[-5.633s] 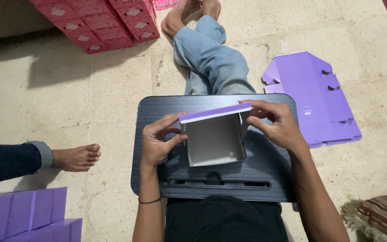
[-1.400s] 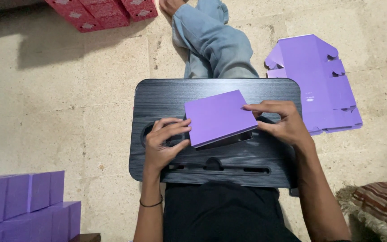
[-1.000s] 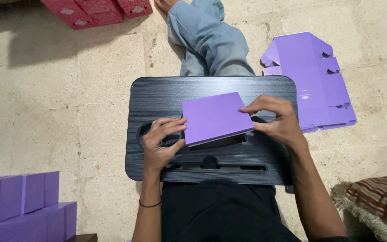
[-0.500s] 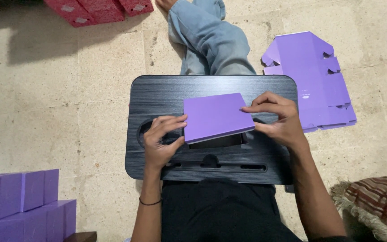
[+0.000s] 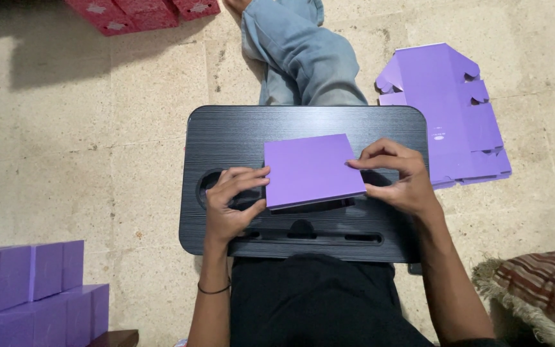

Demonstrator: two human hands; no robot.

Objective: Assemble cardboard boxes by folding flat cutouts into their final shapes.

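Two bare hands hold one purple box [image 5: 313,169] between them. The box is shut, with its flat lid on top, and it sits on a black lap tray [image 5: 239,135] across the person's legs.

The left hand [image 5: 229,205] is on the left side of the box. Its fingers are spread and bent, and the tips press against the box's left edge. The thumb touches the low left corner. A thin dark band goes around that wrist.

The right hand [image 5: 396,180] is on the right side of the box. Its fingers curl in, and the fingertips pinch the right edge near the top. So both hands are closed lightly on the box, one on each side.

Just under the left hand there is a round cup hole [image 5: 208,183] in the tray. Below both hands runs a long groove in the tray.

Past the hands, far from the body, a leg in blue jeans [image 5: 303,58] stretches out on the stone floor [image 5: 97,141]. Off to the right of the right hand lies a pile of flat purple cardboard [image 5: 448,109], not folded yet. Well to the left of the left hand and nearer the body, finished purple boxes [image 5: 27,289] are stacked. Far up and to the left lie red boxes [image 5: 136,11]. Near the right elbow is a striped cushion [image 5: 541,289].
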